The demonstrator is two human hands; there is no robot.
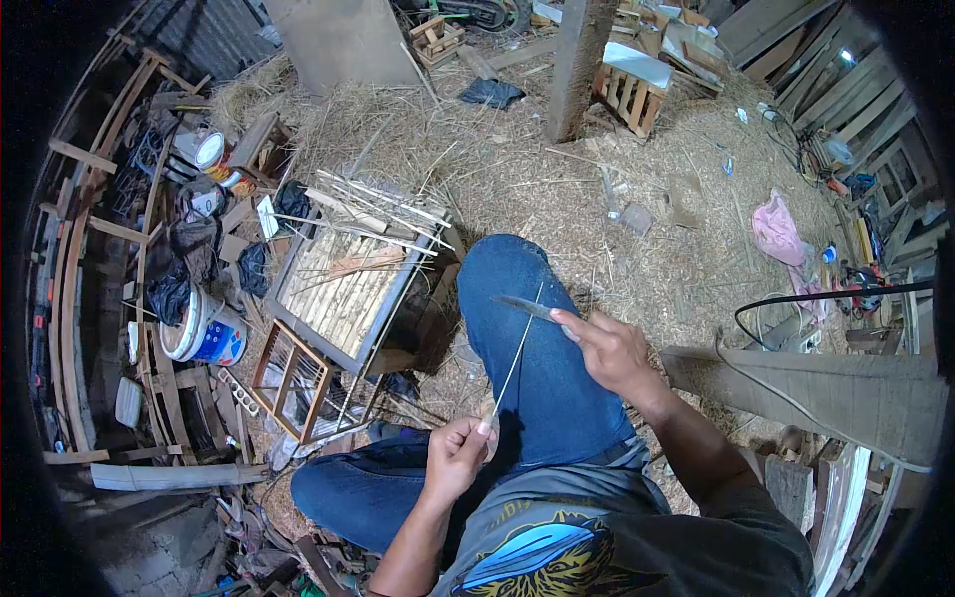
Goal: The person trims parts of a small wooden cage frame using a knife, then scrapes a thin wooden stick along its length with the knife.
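Observation:
My left hand (460, 456) pinches the lower end of a thin pale stick (513, 366), which slants up over my jeans. My right hand (609, 350) is closed round the handle of a knife (524, 305). The knife's blade points left and crosses the stick near its upper end, above my raised knee (507, 264). Whether the blade touches the stick cannot be made out.
Left of my knee, a framed slatted table (328, 289) bears loose sticks. A small wooden rack (291, 383) and a white bucket (207, 328) stand beside it. A wooden beam (806, 393) lies at right, a post (580, 70) rises ahead, and pink cloth (778, 231) lies on the ground.

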